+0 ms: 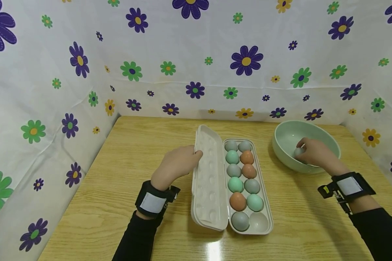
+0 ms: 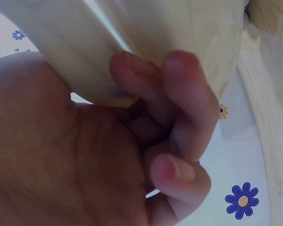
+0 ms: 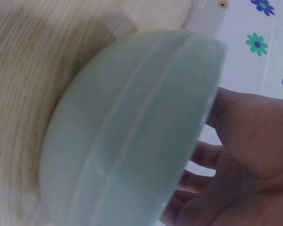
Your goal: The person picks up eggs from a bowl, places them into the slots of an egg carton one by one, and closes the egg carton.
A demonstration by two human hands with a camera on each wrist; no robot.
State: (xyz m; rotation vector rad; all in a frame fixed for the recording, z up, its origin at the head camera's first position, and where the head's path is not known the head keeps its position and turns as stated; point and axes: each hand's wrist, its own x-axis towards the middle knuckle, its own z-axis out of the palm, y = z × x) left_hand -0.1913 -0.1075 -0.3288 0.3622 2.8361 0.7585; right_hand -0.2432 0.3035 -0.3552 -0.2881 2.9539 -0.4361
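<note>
An egg carton [image 1: 267,221] lies with its lid raised on the left side. Grey, mint green and orange-brown eggs sit in its two rows; the cup at the front right shows its bare bottom. My left hand [image 1: 178,163] pinches the left edge of the carton lid [image 1: 210,181], thumb on the inner face; the left wrist view shows its curled fingers [image 2: 188,89] against the lid. Inside the pale green bowl [image 1: 287,159], my right hand [image 1: 317,154] holds a grey egg [image 1: 298,152]. In the right wrist view the bowl's wall hides the fingertips and the egg.
The wooden table [image 1: 134,145] carries the carton in the middle and the bowl at the back right. A white flowered cloth [image 1: 183,47] stands behind and along both sides.
</note>
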